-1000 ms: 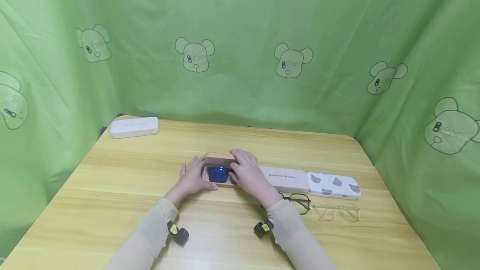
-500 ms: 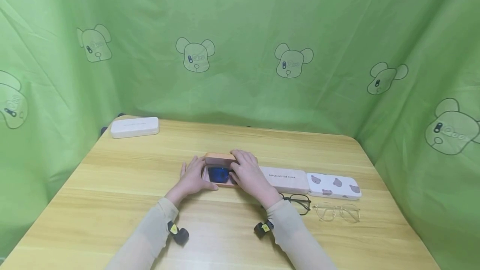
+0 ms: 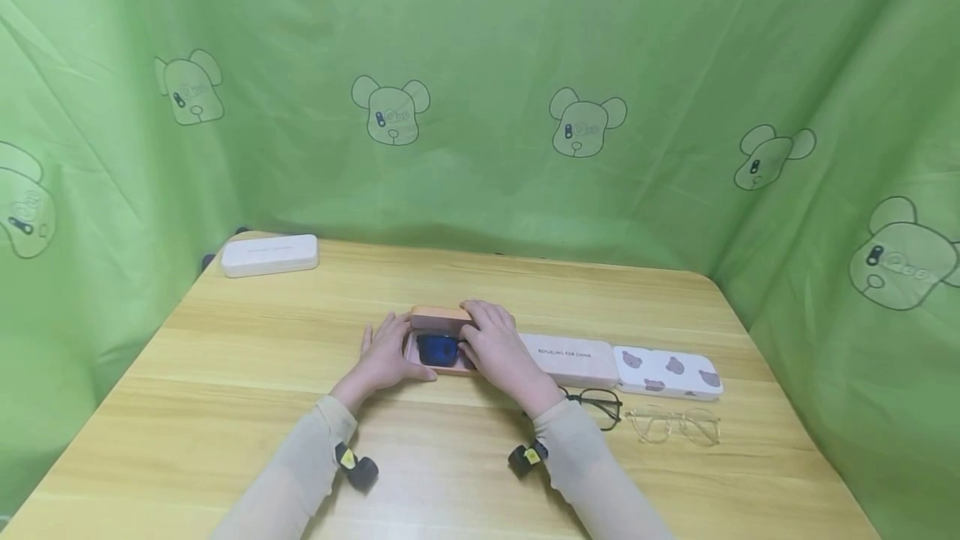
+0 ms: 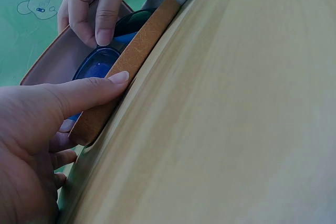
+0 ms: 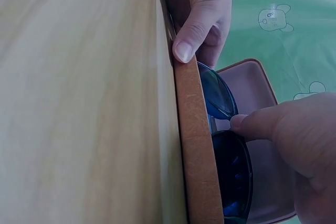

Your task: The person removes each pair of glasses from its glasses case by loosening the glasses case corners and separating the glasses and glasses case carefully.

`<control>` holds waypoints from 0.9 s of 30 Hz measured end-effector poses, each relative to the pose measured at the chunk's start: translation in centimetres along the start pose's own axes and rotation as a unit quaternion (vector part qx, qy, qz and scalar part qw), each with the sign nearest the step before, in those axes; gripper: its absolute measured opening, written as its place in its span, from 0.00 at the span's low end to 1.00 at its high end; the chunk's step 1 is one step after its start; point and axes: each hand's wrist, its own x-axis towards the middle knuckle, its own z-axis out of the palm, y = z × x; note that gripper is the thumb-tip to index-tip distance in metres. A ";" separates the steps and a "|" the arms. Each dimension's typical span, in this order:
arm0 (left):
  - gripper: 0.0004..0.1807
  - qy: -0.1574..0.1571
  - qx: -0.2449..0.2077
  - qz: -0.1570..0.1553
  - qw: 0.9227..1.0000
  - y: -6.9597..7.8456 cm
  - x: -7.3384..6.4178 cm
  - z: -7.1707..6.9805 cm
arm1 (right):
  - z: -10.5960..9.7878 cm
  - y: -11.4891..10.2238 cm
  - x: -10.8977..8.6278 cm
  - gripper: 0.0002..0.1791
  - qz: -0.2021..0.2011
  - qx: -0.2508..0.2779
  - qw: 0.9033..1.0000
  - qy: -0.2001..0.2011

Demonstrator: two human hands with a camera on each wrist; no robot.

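Observation:
A brown glasses case [image 3: 455,372] stands with its lid [image 3: 441,317] raised on the table, holding sunglasses [image 3: 437,350] with dark blue lenses. My left hand [image 3: 384,359] grips the case's left end; in the left wrist view its thumb [image 4: 102,90] presses the front wall and the other fingers go behind. With thumb and forefinger my right hand [image 3: 498,350] pinches the sunglasses at the bridge, while its other fingers reach over the lid's edge. The right wrist view shows the right thumb [image 5: 252,123] between the two lenses. That hand covers the case's right end in the head view.
Right of the case lie a pale lettered glasses case [image 3: 573,359] and a white bear-print case [image 3: 667,371]. Before them rest black-framed glasses [image 3: 619,409] and clear-framed glasses [image 3: 675,423]. Another white case [image 3: 270,256] sits at the far left corner, near the green curtain [image 3: 480,182].

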 end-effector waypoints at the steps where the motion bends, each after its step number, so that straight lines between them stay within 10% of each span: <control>1: 0.54 0.000 0.000 0.000 1.000 0.0 0.0 0.0 | 0.0 0.0 0.0 0.06 0.000 0.001 1.000 0.001; 27: 0.57 0.000 0.005 -0.006 1.000 0.3 0.1 0.0 | -2.7 -0.6 0.2 0.05 0.000 0.043 0.999 0.000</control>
